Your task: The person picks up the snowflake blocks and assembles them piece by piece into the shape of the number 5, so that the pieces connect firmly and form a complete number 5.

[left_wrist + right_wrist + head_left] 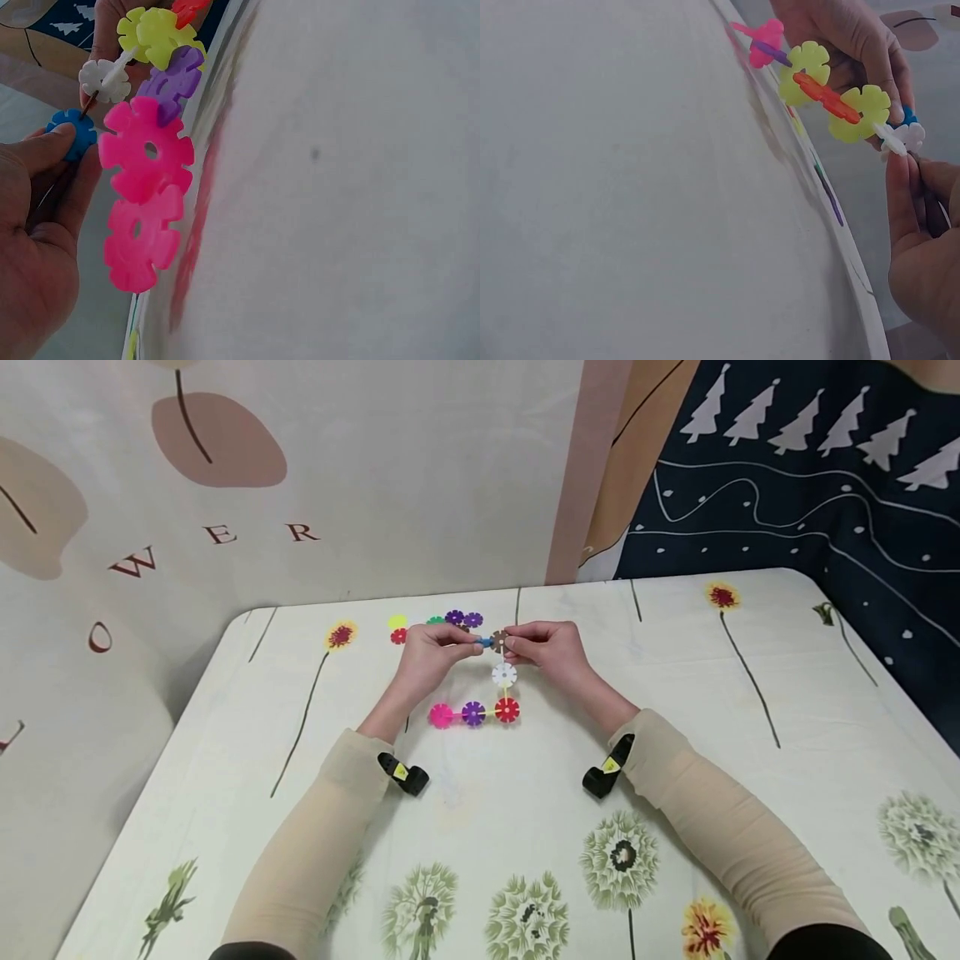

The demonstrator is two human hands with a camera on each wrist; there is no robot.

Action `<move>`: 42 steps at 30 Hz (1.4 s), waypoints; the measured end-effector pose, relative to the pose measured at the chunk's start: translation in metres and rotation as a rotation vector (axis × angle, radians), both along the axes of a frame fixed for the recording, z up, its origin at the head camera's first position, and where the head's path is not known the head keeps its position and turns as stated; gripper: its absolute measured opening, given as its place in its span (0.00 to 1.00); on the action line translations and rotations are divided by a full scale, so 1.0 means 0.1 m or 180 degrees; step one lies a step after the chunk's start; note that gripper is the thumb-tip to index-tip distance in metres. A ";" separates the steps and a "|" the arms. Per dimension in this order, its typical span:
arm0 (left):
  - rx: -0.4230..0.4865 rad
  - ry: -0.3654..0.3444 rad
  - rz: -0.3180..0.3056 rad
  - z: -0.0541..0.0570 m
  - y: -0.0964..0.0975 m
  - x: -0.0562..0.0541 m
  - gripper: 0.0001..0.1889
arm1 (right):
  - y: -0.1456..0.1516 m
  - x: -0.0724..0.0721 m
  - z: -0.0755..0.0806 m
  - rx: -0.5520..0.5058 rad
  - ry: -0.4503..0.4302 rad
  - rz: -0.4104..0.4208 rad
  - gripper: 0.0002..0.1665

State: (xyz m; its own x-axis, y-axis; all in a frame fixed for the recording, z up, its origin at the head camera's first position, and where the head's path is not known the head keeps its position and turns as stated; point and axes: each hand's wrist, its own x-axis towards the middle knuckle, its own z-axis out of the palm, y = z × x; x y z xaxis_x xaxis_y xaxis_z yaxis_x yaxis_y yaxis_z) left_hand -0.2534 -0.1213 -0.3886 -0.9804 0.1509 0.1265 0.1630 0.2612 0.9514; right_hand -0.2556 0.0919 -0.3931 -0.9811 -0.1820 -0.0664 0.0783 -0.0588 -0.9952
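My left hand pinches a blue notched plastic disc between thumb and fingers. Facing it, my right hand pinches a brown notched disc at the top end of a linked chain, and the blue disc's edge meets the brown one. Below the brown disc the chain runs through a white disc to a red disc at the corner. From there it turns left through a purple disc to a pink disc. Yellow discs set crosswise link some of these.
Behind my left hand lie several loose discs, among them a yellow disc, a red disc, a green disc and a purple disc. A flower-printed cloth covers the table; a wall hanging rises behind its far edge.
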 end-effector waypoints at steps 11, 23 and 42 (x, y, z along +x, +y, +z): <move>-0.0091 0.0047 -0.0131 0.01 0.01 0.01 0.06 | 0.03 -0.01 0.02 0.0005 0.0034 0.0177 0.16; -0.0370 0.0232 -0.0102 0.01 -0.01 0.03 0.06 | 0.06 -0.03 -0.02 0.0140 0.0058 0.0143 0.17; -0.0668 0.0533 -0.0126 -0.01 -0.02 0.03 0.05 | 0.03 -0.01 -0.06 0.0204 0.0210 0.0050 0.16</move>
State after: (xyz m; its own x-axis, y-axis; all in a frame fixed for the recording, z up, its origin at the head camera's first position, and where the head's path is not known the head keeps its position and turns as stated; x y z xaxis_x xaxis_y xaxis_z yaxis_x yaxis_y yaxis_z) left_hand -0.2509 -0.1232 -0.3898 -0.9413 0.2287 0.2482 0.3274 0.4402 0.8360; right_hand -0.2568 0.0946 -0.3989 -0.9807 -0.1948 -0.0137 0.0128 0.0058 -0.9999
